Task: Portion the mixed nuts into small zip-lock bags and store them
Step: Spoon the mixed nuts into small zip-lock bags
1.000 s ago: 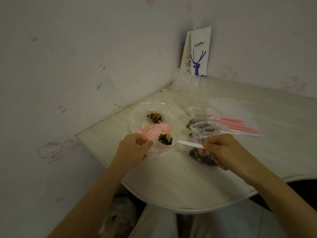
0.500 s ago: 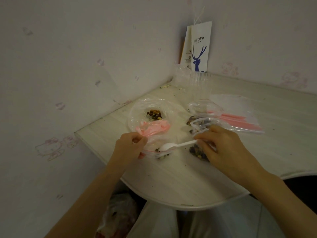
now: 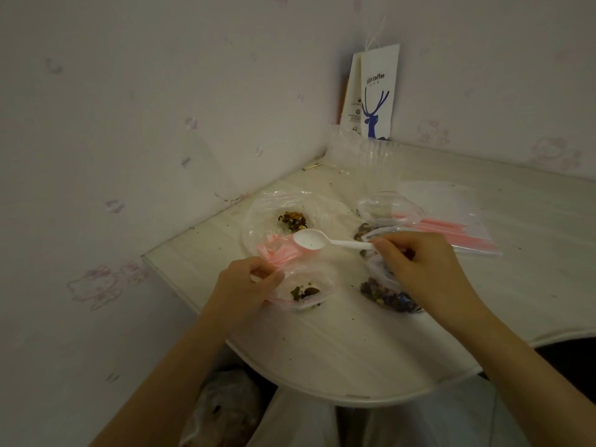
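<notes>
- My left hand [image 3: 250, 283] pinches the bag [image 3: 303, 285] mouth open.
- My right hand [image 3: 419, 266] grips the empty spoon [image 3: 311, 239].
- Next: scoop from the nuts [image 3: 392, 296].

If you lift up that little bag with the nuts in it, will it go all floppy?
Probably floppy: the small bag is thin, crumpled clear film that sags on the table. It likely weighs little, with only a few nuts inside. Its mouth would probably droop shut unless the left hand pinches the rim, as it does.
</notes>
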